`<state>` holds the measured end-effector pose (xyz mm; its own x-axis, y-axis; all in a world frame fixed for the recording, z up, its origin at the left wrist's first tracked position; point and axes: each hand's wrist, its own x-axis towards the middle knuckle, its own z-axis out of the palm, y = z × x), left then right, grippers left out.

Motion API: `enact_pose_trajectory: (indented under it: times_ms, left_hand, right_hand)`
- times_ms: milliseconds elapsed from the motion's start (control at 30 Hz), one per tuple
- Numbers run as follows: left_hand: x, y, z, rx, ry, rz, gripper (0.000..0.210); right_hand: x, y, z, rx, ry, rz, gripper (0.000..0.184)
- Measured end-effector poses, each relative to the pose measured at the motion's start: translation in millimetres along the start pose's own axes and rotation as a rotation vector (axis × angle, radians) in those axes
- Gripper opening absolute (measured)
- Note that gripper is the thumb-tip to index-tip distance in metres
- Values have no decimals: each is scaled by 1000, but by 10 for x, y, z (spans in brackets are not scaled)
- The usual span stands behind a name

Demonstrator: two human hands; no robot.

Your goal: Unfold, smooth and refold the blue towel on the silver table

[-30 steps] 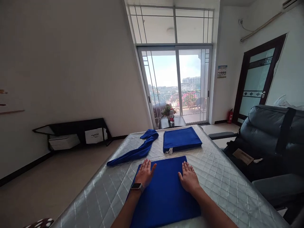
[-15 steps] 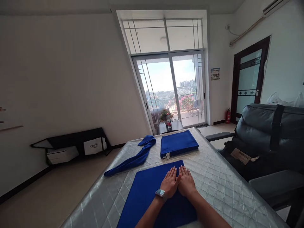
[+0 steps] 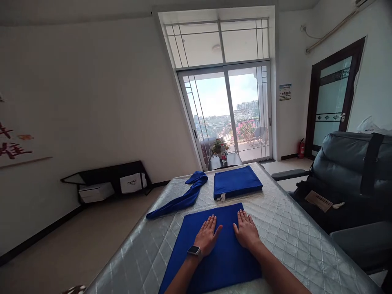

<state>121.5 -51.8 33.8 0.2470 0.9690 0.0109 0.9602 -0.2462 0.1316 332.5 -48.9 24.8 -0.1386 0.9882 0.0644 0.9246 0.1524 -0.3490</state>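
A flat piece of blue folded cloth (image 3: 226,265) lies on the quilted mattress nearest to me. My left hand (image 3: 207,237), with a watch on its wrist, rests palm down on the middle of this cloth, thumb apart from the fingers. Palm down near the cloth's right edge lies my right hand (image 3: 246,230), fingers stretched out. Neither hand holds anything. Beyond them sits a thicker folded blue cloth (image 3: 237,181) with a white tag at its front corner. To its left a long, narrow twisted blue cloth strip (image 3: 180,202) lies slantwise.
The silver-grey mattress (image 3: 294,228) bears all the cloths. On the right stands a black leather armchair (image 3: 346,171) with a bag and a brown card on it. Past the mattress, a small dark table (image 3: 233,160) holds a bottle (image 3: 223,155). A low black rack (image 3: 105,173) stands left.
My hands were side by side and touching; now they are apart, the left moved leftward over the cloth and the right at its right edge. The view has turned slightly left.
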Motion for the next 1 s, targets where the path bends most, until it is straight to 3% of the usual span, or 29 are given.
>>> enact_pose_trajectory:
  times_ms: [400, 1000]
  left_hand:
    - [-137, -258, -80, -12, 0, -81, 85]
    - [-269, -823, -21, -6, 36, -157, 83]
  right_hand:
    - [-22, -30, -32, -42, 5, -2, 70]
    - [-1, -22, -5, -87, 9, -16, 72]
